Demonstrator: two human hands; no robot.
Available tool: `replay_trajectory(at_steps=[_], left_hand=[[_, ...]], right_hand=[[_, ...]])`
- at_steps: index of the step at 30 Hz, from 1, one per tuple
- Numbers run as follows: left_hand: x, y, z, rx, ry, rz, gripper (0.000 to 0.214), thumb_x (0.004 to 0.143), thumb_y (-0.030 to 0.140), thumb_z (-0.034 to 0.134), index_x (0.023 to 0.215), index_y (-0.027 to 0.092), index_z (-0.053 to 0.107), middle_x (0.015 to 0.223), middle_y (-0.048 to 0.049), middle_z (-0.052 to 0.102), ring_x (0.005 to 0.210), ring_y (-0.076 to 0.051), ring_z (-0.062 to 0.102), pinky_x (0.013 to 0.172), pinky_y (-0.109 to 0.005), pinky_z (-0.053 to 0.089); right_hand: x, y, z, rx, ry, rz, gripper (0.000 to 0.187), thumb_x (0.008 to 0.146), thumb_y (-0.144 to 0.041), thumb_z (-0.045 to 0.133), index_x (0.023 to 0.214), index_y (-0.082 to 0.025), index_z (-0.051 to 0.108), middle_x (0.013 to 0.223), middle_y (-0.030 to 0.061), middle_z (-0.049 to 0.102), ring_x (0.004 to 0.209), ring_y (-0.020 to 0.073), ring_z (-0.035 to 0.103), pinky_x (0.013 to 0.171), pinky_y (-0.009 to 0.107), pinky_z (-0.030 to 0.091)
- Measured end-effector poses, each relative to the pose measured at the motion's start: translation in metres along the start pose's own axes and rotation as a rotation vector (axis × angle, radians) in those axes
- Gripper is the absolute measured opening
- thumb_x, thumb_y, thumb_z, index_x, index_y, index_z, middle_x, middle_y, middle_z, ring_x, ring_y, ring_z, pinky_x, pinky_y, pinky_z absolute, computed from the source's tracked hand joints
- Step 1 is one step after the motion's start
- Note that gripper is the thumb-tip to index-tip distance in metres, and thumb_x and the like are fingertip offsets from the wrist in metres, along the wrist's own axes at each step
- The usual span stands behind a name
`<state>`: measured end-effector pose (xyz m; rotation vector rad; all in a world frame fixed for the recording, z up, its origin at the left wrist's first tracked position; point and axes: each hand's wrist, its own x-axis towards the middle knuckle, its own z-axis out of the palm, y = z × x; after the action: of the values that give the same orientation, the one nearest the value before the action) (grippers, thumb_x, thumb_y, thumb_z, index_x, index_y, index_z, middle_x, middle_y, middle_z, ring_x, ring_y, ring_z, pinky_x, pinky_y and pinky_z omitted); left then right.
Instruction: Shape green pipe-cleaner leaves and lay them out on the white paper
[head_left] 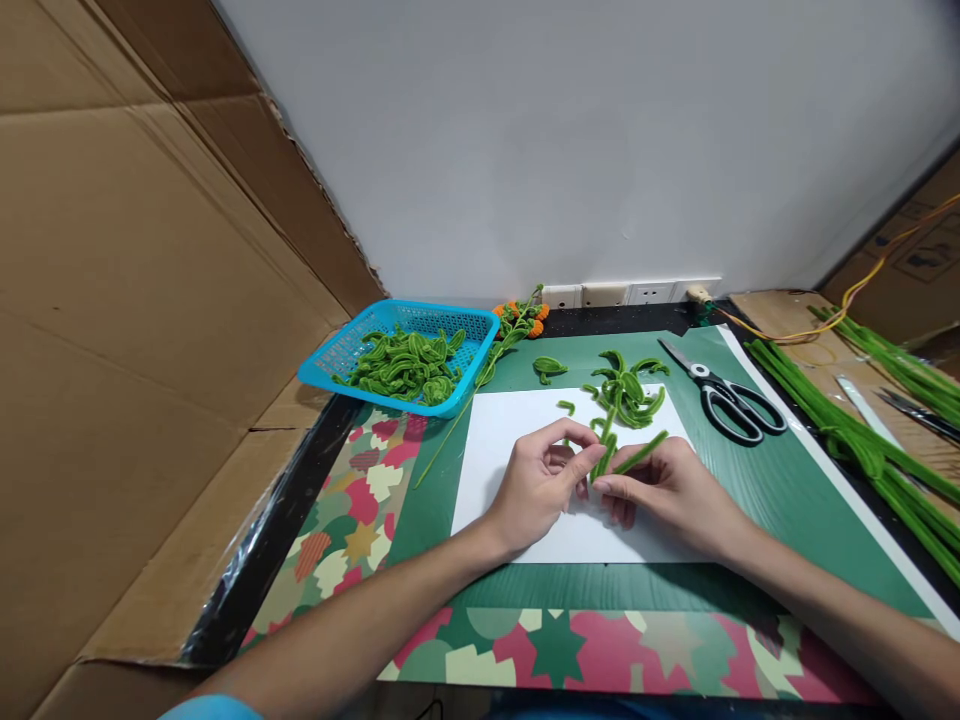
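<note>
Between my two hands, above a white sheet of paper (495, 450), is a bent green pipe cleaner (643, 452). My left hand (544, 480) pinches its folded part between thumb and forefinger. My right hand (664, 490) is closed on it lower down, with one end sticking out to the upper right. Just beyond my fingers lies a small heap of curled green pipe cleaner leaves (628, 388). A short green offcut (567, 407) rests on the paper near my left hand. The undersides of both hands are partly hidden.
A blue basket (315, 372) full of green leaves stands back left, beside an orange-flowered pipe cleaner stem (517, 325). Black-handled scissors (731, 400) lie right of the paper. Bundled green pipe cleaners (862, 450) are far right. A cardboard wall (135, 300) rises at left.
</note>
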<state>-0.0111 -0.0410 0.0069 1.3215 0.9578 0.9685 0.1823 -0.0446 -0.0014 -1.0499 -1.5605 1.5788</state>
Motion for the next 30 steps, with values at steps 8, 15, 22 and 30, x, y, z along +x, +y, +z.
replay_trajectory(at_steps=[8, 15, 22, 30], left_hand=[[0.000, 0.003, 0.001, 0.110, -0.051, 0.021, 0.025, 0.092, 0.038, 0.077, 0.094, 0.013, 0.078, 0.081, -0.0048, 0.073, 0.058, -0.009, 0.058, 0.047, -0.018, 0.044], [0.001, -0.006, 0.000, -0.027, -0.109, -0.011, 0.024, 0.090, 0.035, 0.080, 0.100, 0.012, 0.082, 0.095, -0.0076, 0.072, 0.058, -0.011, 0.064, 0.049, -0.023, 0.055], [0.008, -0.007, -0.005, -0.094, -0.110, 0.038, 0.020, 0.085, 0.032, 0.086, 0.093, 0.014, 0.085, 0.093, -0.0076, 0.074, 0.067, -0.012, 0.066, 0.063, -0.024, 0.055], [0.011, -0.009, -0.007, -0.132, -0.035, -0.088, 0.051, 0.075, 0.041, 0.095, 0.113, 0.014, 0.075, 0.073, -0.0028, 0.074, 0.056, -0.012, 0.064, 0.055, -0.023, 0.054]], right_hand=[[-0.002, 0.002, -0.004, -0.124, 0.026, 0.031, 0.044, 0.082, -0.052, 0.084, 0.058, -0.017, 0.075, 0.048, 0.0016, 0.065, 0.044, 0.0123, 0.056, 0.046, 0.023, 0.041], [-0.003, -0.002, -0.010, -0.275, 0.141, -0.153, 0.038, 0.084, -0.053, 0.084, 0.067, -0.019, 0.082, 0.049, 0.0009, 0.066, 0.044, 0.0114, 0.053, 0.045, 0.023, 0.036], [-0.007, -0.011, -0.012, -0.206, 0.268, -0.231, 0.043, 0.085, -0.051, 0.085, 0.061, -0.018, 0.071, 0.048, 0.0000, 0.063, 0.044, 0.0110, 0.053, 0.046, 0.022, 0.040], [-0.002, -0.012, -0.007, -0.040, 0.163, -0.081, 0.042, 0.089, -0.054, 0.080, 0.070, -0.018, 0.069, 0.053, -0.0003, 0.066, 0.045, 0.0129, 0.059, 0.048, 0.023, 0.046]])
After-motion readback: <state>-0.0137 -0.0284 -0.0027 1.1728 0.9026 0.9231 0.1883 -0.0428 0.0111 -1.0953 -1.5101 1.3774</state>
